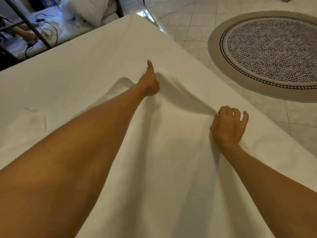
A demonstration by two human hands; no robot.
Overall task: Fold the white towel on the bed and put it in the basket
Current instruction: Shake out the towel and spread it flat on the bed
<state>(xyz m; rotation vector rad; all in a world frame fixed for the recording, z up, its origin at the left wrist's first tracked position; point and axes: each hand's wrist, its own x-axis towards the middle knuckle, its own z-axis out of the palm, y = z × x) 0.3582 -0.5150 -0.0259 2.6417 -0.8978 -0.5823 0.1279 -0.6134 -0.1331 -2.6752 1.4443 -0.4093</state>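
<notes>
The white towel lies spread over the bed, running from the near edge of the view up to the two hands. The left hand grips its far edge, fingers curled into the cloth with one finger sticking out straight ahead. The right hand pinches the same edge further right, thumb and forefinger closed on a tuck of fabric, the other fingers loosely spread above it. Between the two grips the cloth rises in a slack ridge.

To fold well, I judge both grips should lift together, keep the edge taut between the fingers, and carry it back towards the near edge so the corners meet squarely; uneven pull would skew the fold.

Past the fingers the bed is plain white sheet. Right of the right hand's fingers, pale floor tiles hold a round patterned rug. Beyond the left fingers stand a dark metal frame, cables and pillows. No basket is in view.
</notes>
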